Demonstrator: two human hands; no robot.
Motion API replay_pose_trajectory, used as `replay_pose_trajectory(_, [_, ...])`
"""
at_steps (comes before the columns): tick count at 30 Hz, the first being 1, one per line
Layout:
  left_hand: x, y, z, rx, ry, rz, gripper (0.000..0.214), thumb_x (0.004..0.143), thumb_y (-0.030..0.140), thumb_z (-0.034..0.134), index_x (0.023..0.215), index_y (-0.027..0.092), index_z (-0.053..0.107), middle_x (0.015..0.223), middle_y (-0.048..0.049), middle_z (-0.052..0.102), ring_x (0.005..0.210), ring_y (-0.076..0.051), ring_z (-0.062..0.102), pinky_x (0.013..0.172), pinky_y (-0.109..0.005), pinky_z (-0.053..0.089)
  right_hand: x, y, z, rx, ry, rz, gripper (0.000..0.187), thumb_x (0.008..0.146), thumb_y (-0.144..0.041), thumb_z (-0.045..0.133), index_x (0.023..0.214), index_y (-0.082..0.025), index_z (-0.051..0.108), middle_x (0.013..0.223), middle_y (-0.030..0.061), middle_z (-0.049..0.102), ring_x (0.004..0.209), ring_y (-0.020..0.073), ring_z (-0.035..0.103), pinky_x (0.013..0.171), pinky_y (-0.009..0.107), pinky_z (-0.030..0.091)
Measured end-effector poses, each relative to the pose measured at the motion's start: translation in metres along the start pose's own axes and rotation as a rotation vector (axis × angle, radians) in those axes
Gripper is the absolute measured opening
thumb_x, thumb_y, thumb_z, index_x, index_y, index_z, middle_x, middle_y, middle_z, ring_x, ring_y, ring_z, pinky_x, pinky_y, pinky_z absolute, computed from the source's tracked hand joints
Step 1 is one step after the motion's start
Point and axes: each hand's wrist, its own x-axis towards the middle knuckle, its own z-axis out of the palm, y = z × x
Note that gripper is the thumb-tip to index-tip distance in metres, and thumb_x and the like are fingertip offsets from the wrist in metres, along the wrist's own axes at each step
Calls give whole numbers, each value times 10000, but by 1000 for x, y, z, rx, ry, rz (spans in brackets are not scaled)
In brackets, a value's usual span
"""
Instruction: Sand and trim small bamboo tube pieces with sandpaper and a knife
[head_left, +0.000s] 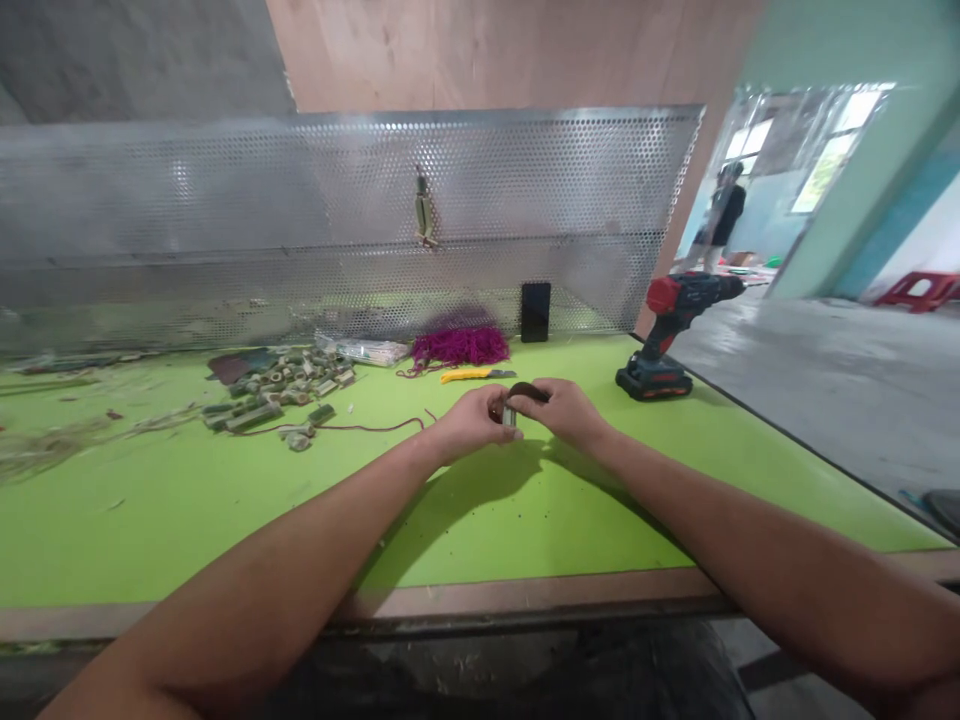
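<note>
We're mid-handling: left hand and right hand are both pinched shut on a small metal piece with a dark curved strip, held just above the green table, centre, toward the far side. We judge it a fingertip fitting step, and the next move calls for a steady pinch and fine control. Containers: only a clear plastic bag, far, left of the magenta cord — contents unreadable.

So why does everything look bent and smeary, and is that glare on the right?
Head view: the wide lens bows the green table and the holed metal sheet; the left side is smeared; the windows at far right are washed out; the left hand and right hand, pinching a small metal piece, cast a soft shadow toward the near edge.
</note>
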Motion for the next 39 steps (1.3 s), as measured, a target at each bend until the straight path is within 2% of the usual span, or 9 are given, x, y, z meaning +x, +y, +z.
replay_pose_trajectory(9, [-1,2,1,25,-10,12,357,650,253,763,932,148,572,697,40,527,602,-99,517,552,-231,407,0,0,-2,1,35,9,465,799,-620,582,702,-169,642,619,15,571,573,134,473,527,255,292])
replay_pose_trajectory(13, [-2,3,1,6,4,-2,348,639,208,748,927,147,563,735,27,556,626,-101,535,570,-235,428,0,0,-3,-10,-20,-14,459,777,-616,605,668,-171,626,581,8,544,553,131,456,511,254,276])
replay_pose_trajectory(16, [-2,3,2,-7,-28,-5,345,660,217,736,947,152,557,697,40,536,607,-103,539,563,-235,428,0,1,-3,6,32,11,468,786,-624,595,692,-168,641,604,17,566,567,135,468,518,255,288])
replay_pose_trajectory(20, [-2,1,2,0,-8,-2,349,638,180,733,936,144,554,741,21,559,634,-105,549,571,-232,435,0,1,-1,4,-52,-11,439,772,-598,616,674,-170,630,591,7,550,567,134,466,526,259,290])
replay_pose_trajectory(25, [-3,3,1,10,-5,-7,351,657,210,730,954,148,554,702,33,532,610,-108,539,552,-234,428,0,-2,-2,0,4,3,455,798,-612,584,697,-171,638,611,13,559,579,139,476,534,260,293])
replay_pose_trajectory(29, [-4,6,2,36,22,-2,322,636,152,693,927,151,554,712,33,534,596,-93,507,529,-217,394,0,-1,-2,-8,-67,-39,440,780,-595,611,673,-169,627,596,9,551,573,135,471,532,256,289])
replay_pose_trajectory(32, [-3,4,2,44,27,-12,339,640,182,705,942,154,555,707,39,519,595,-97,512,532,-222,401,0,0,-1,-13,7,-9,465,795,-619,582,694,-170,639,603,10,556,573,135,466,530,255,287])
replay_pose_trajectory(36, [-2,2,2,49,30,4,327,619,164,708,902,158,545,713,43,519,600,-88,499,529,-212,380,0,1,-1,-15,-53,-33,454,778,-614,604,668,-173,625,586,3,543,563,133,467,518,252,277])
replay_pose_trajectory(39, [-2,4,2,53,17,8,297,626,163,716,863,159,537,675,57,486,567,-72,469,499,-199,347,2,2,-4,-44,10,1,467,790,-627,594,693,-173,643,605,16,564,574,141,477,526,259,281])
